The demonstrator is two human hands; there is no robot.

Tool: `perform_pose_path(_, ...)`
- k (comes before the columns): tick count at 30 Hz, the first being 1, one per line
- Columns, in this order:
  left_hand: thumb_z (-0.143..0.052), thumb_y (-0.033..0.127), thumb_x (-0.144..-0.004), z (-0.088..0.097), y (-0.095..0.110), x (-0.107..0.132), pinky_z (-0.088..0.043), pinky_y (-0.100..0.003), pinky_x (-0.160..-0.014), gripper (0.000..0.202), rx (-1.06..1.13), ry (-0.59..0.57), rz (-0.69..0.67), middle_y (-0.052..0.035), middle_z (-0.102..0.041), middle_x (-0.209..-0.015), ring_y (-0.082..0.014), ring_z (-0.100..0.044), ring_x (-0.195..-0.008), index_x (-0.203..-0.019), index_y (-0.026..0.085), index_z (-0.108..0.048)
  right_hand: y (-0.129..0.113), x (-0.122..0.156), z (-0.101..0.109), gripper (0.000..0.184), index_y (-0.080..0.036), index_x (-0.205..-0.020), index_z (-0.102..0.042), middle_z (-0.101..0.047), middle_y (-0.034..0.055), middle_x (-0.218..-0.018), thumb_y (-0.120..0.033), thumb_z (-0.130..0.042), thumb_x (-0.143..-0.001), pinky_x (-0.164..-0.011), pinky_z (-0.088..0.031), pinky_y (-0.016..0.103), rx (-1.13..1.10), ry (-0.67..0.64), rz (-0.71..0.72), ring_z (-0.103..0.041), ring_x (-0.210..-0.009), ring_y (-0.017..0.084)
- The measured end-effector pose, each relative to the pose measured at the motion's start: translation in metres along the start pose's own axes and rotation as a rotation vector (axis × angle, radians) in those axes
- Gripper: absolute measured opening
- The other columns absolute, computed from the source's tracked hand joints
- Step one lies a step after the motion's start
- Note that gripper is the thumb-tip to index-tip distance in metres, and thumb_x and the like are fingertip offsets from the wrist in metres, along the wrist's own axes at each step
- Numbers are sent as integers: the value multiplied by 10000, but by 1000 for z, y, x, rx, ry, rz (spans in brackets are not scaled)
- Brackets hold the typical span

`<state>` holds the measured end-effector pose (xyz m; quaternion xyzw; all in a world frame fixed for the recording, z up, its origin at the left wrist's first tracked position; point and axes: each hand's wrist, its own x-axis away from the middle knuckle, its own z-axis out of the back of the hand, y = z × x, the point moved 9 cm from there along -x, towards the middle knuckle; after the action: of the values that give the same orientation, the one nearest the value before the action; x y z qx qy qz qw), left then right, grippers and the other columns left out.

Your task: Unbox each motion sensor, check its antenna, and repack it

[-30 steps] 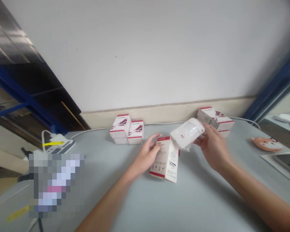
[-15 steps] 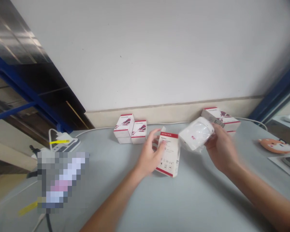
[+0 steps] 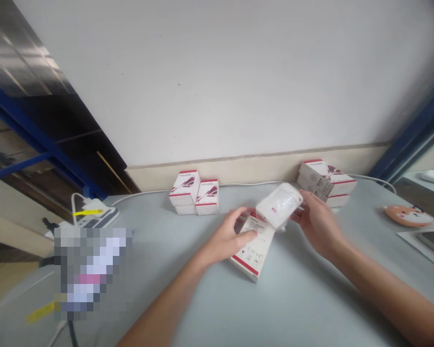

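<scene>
The person's body in view comprises a left hand (image 3: 226, 239) and a right hand (image 3: 318, 230), each with five separate fingers (image 3: 238, 212) and joined at a narrow wrist to a long, tapered forearm. The left forearm (image 3: 162, 303) and right forearm (image 3: 386, 296) are bare along their full visible length, with no sleeve, cuff, glove or wrist-worn item in view. Both forearms extend beyond the lower part of the frame, and fine surface detail on the fingers is too soft to resolve.
</scene>
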<state>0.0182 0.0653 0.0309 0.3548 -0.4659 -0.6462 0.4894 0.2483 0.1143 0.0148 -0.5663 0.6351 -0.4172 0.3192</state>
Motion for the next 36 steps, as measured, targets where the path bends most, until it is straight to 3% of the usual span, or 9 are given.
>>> perform_pose_path(3, -709, 312, -917, 6, 3, -3, -502, -459, -1089, 397, -81, 92, -63, -101, -679, -1335, -289, -623, -1242, -1308, 259, -658, 1, 0, -1, 226, -212, -851, -698, -669, 2, -835, -419, -787, -867, -534, -579, 231, 17, -3, -13, -650, -694, 148)
perform_pose_path(6, -657, 339, -974, 14, 19, 0, -435, -441, -1140, 271, -162, 206, -179, -88, -686, -1313, -273, -583, -1277, -1230, 256, -692, 0, 1, -2, 251, -214, -840, -693, -664, 2, -841, -439, -802, -855, -538, -584, 240, 25, -8, -10, -646, -695, 150)
perform_pose_path(10, -598, 394, -1031, 19, 42, 12, -503, -357, -970, 229, -32, 293, -263, -64, -718, -1115, -209, -653, -1015, -1179, 243, -686, -5, 6, -10, 258, -227, -870, -708, -655, -1, -851, -454, -827, -846, -549, -603, 252, -18, -44, 17, -646, -716, 157)
perform_pose_path(14, -641, 463, -1011, 21, 46, 21, -541, -307, -824, 324, 204, 381, -165, -44, -670, -1115, -171, -673, -903, -1273, 278, -588, -11, 15, -22, 244, -242, -924, -734, -663, 6, -946, -448, -844, -852, -612, -641, 272, -74, -109, 31, -657, -816, 169)
perform_pose_path(20, -728, 440, -954, 2, 24, 14, -568, -323, -785, 462, 499, 271, 84, -65, -711, -1068, -154, -708, -753, -1301, 215, -524, -9, 31, -41, 228, -258, -953, -707, -678, 12, -1106, -455, -811, -903, -754, -674, 311, -87, -205, -18, -664, -1013, 195)
perform_pose_path(23, -738, 453, -947, 1, 14, 13, -573, -333, -781, 451, 655, 301, 121, -83, -723, -1101, -160, -707, -762, -1273, 200, -556, -4, 37, -52, 236, -264, -988, -686, -688, 17, -1163, -476, -776, -937, -856, -663, 342, -38, -314, -51, -671, -1059, 200)
perform_pose_path(27, -728, 438, -960, 1, 11, 8, -541, -288, -704, 338, 758, 244, 96, -79, -703, -1059, -134, -654, -745, -1138, 167, -634, -13, 39, -54, 246, -266, -1014, -674, -685, 18, -1061, -504, -719, -976, -934, -648, 409, 162, -385, 86, -678, -978, 196)
perform_pose_path(32, -700, 432, -978, -1, 14, 2, -524, -257, -680, 302, 849, 136, 56, -74, -681, -1043, -120, -617, -757, -1084, 149, -679, -28, 42, -51, 257, -267, -1034, -644, -692, 20, -982, -522, -665, -1007, -834, -641, 365, 449, -379, 291, -711, -837, 188)
perform_pose_path(36, -703, 412, -971, 10, 11, 1, -533, -259, -658, 278, 812, 211, 24, -78, -696, -1028, -141, -634, -770, -1090, 160, -687, -18, 46, -53, 267, -276, -1127, -607, -713, 57, -1016, -530, -585, -1046, -606, -572, 266, 697, -428, 365, -734, -881, 221)
